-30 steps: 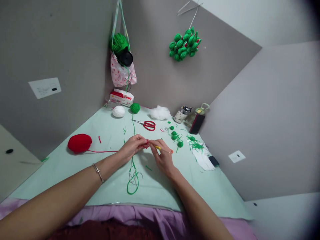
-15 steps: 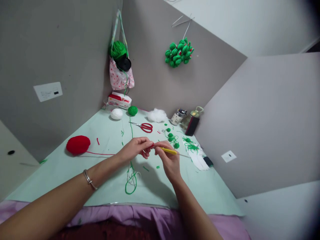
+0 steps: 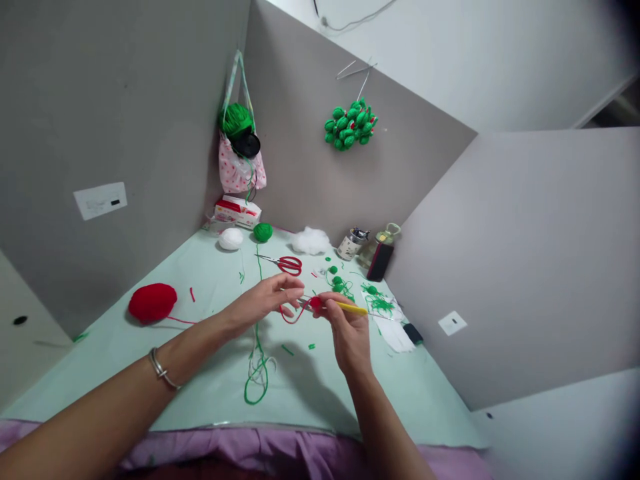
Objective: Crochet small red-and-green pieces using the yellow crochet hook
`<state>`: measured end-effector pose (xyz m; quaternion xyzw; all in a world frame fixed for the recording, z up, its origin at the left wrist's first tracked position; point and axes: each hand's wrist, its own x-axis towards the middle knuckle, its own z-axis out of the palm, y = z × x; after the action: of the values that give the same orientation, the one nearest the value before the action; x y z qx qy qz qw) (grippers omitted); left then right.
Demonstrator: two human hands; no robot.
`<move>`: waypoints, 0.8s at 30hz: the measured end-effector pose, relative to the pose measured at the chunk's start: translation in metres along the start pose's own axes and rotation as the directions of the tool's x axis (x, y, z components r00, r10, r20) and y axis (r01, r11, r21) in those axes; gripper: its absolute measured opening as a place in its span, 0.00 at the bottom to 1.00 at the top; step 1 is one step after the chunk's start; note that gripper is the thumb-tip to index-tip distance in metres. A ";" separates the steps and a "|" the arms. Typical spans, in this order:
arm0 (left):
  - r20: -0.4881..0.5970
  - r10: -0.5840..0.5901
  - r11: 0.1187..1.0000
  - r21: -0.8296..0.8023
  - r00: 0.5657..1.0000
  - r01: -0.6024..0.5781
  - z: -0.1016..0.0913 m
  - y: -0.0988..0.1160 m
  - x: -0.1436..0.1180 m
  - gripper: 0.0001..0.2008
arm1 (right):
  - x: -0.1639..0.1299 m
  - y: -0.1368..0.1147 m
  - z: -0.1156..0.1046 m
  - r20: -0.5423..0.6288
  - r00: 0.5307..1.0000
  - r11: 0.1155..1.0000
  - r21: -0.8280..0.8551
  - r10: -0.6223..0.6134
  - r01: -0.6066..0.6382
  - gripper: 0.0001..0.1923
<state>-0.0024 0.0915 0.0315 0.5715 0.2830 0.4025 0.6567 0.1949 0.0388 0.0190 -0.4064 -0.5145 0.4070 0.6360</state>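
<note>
My right hand (image 3: 351, 333) is closed around a crochet hook (image 3: 353, 309) with a yellow handle, its metal shaft pointing left. A small red crocheted piece (image 3: 315, 303) sits at my right fingertips, by the hook's shaft. Just to the left, my left hand (image 3: 273, 295) has its fingers partly stretched, with red yarn (image 3: 291, 323) running through them. That yarn sags in a loose curve between the hand and the crocheted piece. On the left side of the table lies a red yarn ball (image 3: 153, 303), its strand passing under my left forearm.
Red-handled scissors (image 3: 290, 265), a white yarn ball (image 3: 231, 239), a green yarn ball (image 3: 263, 232) and white stuffing (image 3: 311, 241) lie behind my hands. Small green balls (image 3: 337, 281) and green scraps (image 3: 381, 304) are to the right. A tangled green and white strand (image 3: 257, 383) lies in front.
My hands have moved apart, the right one shifting rightward with the hook. The red crocheted piece now shows, and slack red yarn hangs between the hands. The view has tilted slightly up.
</note>
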 end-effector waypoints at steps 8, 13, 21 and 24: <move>-0.237 0.163 0.970 0.214 0.958 -0.112 -0.030 0.013 0.023 0.11 | 0.020 0.001 -0.010 0.044 0.969 0.947 0.208 0.242 -0.246 0.17; -0.202 0.034 0.912 0.407 0.979 0.052 -0.068 0.013 0.024 0.15 | 0.036 0.000 -0.019 0.079 0.947 0.912 0.256 0.310 -0.320 0.17; -0.236 -0.010 0.884 0.452 0.972 0.119 -0.057 0.031 0.011 0.20 | 0.048 0.009 -0.018 0.095 0.920 0.870 0.301 0.381 -0.391 0.18; -0.081 0.044 0.992 0.122 0.996 -0.034 -0.028 0.035 0.018 0.21 | 0.054 0.009 -0.018 0.116 0.917 0.864 0.308 0.382 -0.399 0.17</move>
<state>-0.0237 0.1218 0.0618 0.5982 0.3226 0.4210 0.6007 0.2197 0.0907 0.0257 -0.3810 -0.3633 0.6167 0.5852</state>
